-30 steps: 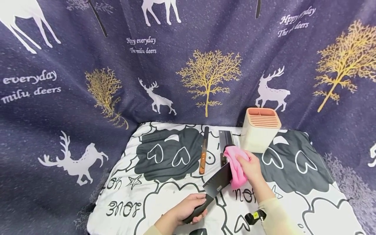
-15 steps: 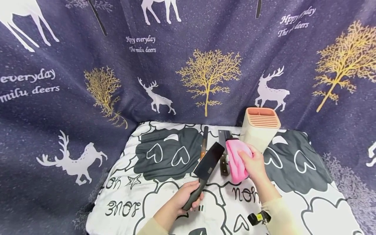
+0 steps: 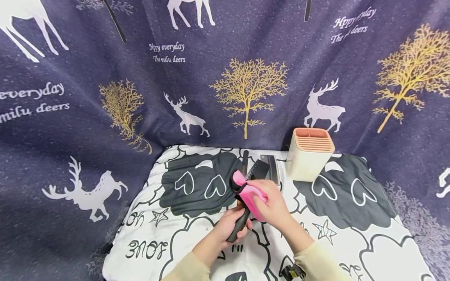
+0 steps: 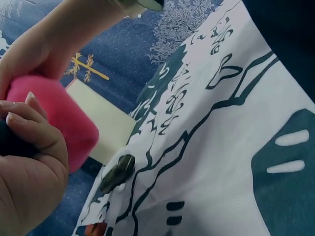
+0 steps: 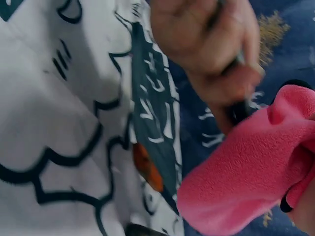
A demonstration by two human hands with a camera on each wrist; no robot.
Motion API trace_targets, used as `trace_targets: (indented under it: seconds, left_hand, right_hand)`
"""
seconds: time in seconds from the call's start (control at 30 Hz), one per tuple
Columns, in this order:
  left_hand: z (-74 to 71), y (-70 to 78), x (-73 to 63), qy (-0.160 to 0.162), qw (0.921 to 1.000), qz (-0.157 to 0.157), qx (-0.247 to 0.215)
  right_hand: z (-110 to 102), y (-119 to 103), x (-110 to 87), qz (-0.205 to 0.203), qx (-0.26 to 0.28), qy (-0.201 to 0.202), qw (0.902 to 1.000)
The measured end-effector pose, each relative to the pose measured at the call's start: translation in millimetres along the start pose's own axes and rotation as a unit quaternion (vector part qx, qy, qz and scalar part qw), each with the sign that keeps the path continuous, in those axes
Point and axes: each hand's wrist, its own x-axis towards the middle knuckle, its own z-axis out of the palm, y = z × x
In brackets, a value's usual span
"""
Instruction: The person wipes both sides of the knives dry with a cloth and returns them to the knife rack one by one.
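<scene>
My left hand [image 3: 226, 226] grips the dark handle [image 3: 240, 225] of a broad black kitchen knife [image 3: 261, 169], its blade slanting up and away to the right. In my right hand [image 3: 273, 201] is a pink cloth [image 3: 252, 200] with a black edge, folded across the blade close to the handle. The cloth hides the blade's lower part. From the left wrist, the pink cloth [image 4: 59, 120] shows right beside my left fingers [image 4: 29, 123]. The right wrist view has the cloth [image 5: 241, 172] hanging in front, with my left hand [image 5: 206, 49] above it.
Behind the held knife lie a narrow dark-bladed knife [image 3: 245, 157] and a cleaver [image 3: 273, 162]. A cream knife block [image 3: 305, 166] with an orange slotted top stands at the back right. A patterned cloth [image 3: 147, 234] covers the table; a dark curtain [image 3: 197, 78] hangs behind.
My right hand has brought the cloth left and down from beside the blade onto its handle end. The left hand has tilted the knife, first turning the blade more upright, then keeping its hold.
</scene>
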Motion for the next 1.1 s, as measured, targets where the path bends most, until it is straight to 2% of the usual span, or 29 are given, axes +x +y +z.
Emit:
trace_targets:
  seconds: [0.07,0.2,0.47,0.77,1.1]
  left_hand:
    - [2.7,-0.4,2.0,0.004,1.0000,0.006,0.004]
    - [6.4,-2.0,5.1,0.018,0.9996,0.014,0.016]
    - [6.3,-10.4,3.2,0.056,0.9982,-0.020,-0.003]
    - [1.4,-14.9,-4.2,0.025,0.9995,-0.018,-0.001]
    - [-0.6,-17.8,-10.3,0.013,0.9998,-0.015,0.007]
  right_hand:
    - [9.4,-0.4,-2.1,-0.036,-0.010,0.006,0.9993]
    - [22.3,-0.8,-7.6,-0.053,-0.018,0.003,0.9984]
    - [34.1,0.6,-21.7,-0.028,-0.029,-0.017,0.9990]
    - [39.6,3.6,-28.6,0.015,-0.056,-0.034,0.9978]
    - [39.3,16.7,-28.7,0.022,-0.054,-0.002,0.9983]
